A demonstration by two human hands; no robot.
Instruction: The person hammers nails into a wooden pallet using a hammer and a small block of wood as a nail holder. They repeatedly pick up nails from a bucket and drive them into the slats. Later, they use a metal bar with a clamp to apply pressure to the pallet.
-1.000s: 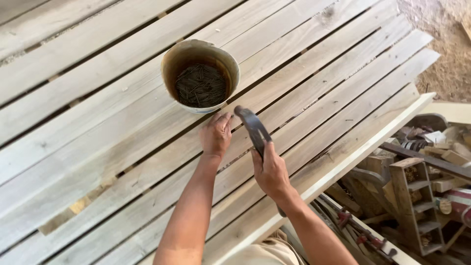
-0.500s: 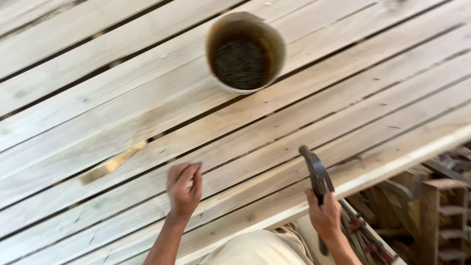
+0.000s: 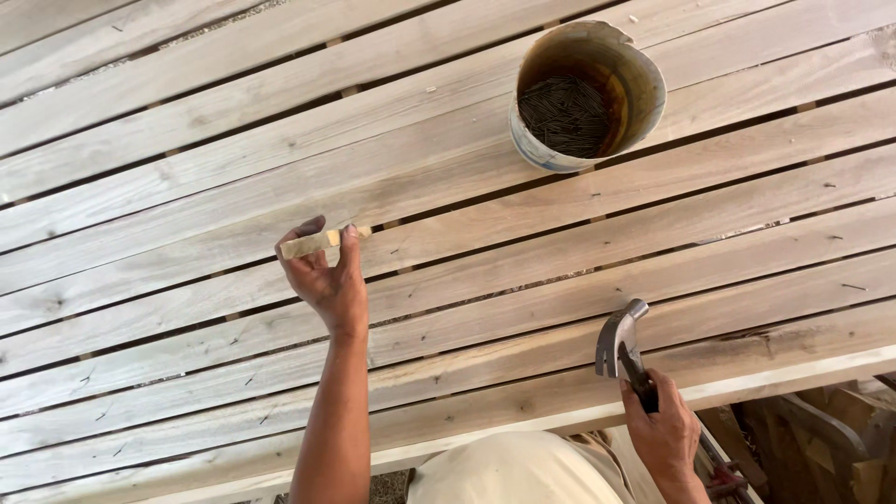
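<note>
While the left hand (image 3: 322, 280) pinches a small pale offcut of wood (image 3: 313, 244) between thumb and fingertips, holding it just above the slatted wooden deck (image 3: 187, 196), the right hand (image 3: 665, 434) is clenched around the dark grip of a claw hammer (image 3: 623, 347), whose steel head points up over the near boards. By the look of it, the step in hand is placing this little block against or between the slats, with the hammer held ready but idle. A next move would call for seating the block squarely in the gap, steadying it with the fingers kept clear, and fetching a nail from the rusty bucket of nails (image 3: 583, 98), which stands well apart on the far boards, up and to the right of both hands. Compared with half a second ago, the left hand has gone from lying open-fingered on the planks to gripping the offcut, which lay beside it then; the hammer hand sits in much the same low right place, and the bucket appears further right in view.
</note>
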